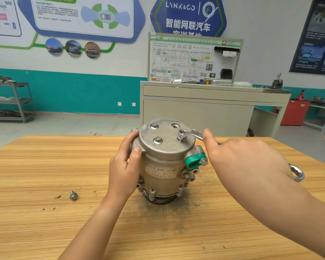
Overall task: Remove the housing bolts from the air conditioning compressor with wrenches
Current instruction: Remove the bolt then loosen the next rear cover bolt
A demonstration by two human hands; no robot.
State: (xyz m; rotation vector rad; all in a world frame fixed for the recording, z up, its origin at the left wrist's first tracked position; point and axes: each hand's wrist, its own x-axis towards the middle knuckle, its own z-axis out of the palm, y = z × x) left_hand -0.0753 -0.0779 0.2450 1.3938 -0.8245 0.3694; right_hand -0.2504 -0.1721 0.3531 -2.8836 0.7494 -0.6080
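head view | compressor [165,162] stands on end on the wooden table [36,166] | left hand [126,166] wrapped round its upper left edge | right hand [248,162] gripping the wrench [192,134], ring end sitting on a raised bolt [182,135] up top, threads showing | loose bolt [73,195] lying on the wood, off to the left

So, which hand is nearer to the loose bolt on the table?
Left. The left hand grips the compressor, to the right of the loose bolt; the right hand holds the wrench across the compressor.
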